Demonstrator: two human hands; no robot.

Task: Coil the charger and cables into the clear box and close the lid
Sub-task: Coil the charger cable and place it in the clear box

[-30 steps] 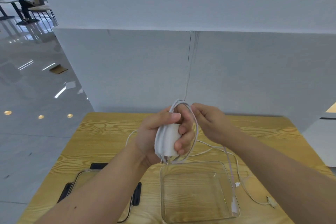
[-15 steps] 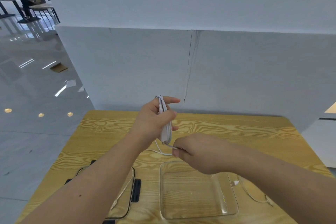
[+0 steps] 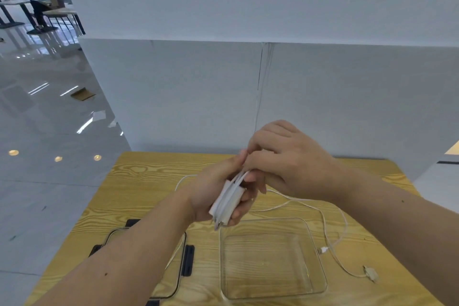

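The white charger [image 3: 227, 202] sits in the left hand [image 3: 218, 194], fingers curled around it, with several turns of white cable [image 3: 298, 202] wrapped over its body. It is held in the air above the near-left corner of the clear box [image 3: 273, 258], not touching it. The right hand [image 3: 290, 161] is closed at the top of the charger, fingertips pinching the cable where it meets the windings, right against the left hand's thumb. From there the loose cable drops to the wooden surface [image 3: 149, 176], curves past the far right corner of the box, and ends in a small plug [image 3: 323, 249] just beside the box's right wall. A second connector [image 3: 371, 273] lies further right. The box stands open and holds nothing. Its lid [image 3: 178, 256], with dark latches, lies flat to the left, partly hidden by the left forearm.
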